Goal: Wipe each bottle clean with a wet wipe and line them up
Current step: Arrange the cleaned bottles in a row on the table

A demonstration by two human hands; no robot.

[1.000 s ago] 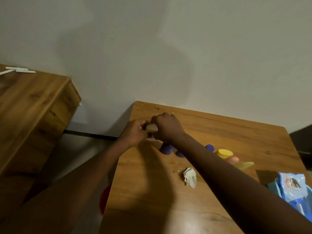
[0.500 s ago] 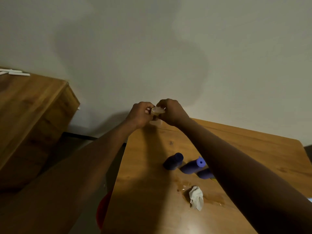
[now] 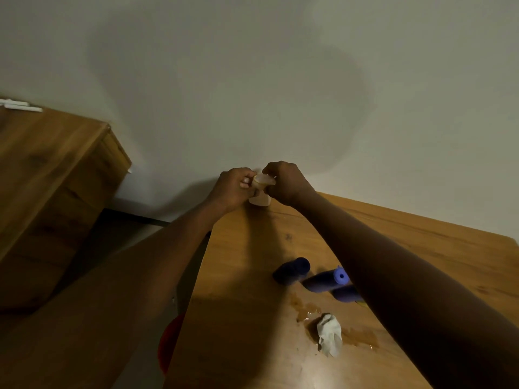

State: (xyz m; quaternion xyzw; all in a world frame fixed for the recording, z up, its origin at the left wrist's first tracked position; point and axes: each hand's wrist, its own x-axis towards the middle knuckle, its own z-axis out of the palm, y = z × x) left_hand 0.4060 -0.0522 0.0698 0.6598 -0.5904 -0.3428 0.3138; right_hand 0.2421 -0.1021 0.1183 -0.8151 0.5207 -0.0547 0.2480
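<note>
Wooden table (image 3: 252, 318) against pale wall (image 3: 252, 80); both hands (image 3: 259, 183) pinch a beige bottle (image 3: 259, 199).

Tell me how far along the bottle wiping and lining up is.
Done: cannot tell that any bottle is finished. A crumpled wipe lies beside wet smears on the table.
In hand: both the left hand and right hand grip a small pale bottle held up at the far table edge.
Left: three purple bottles lie on their sides, not lined up.
</note>
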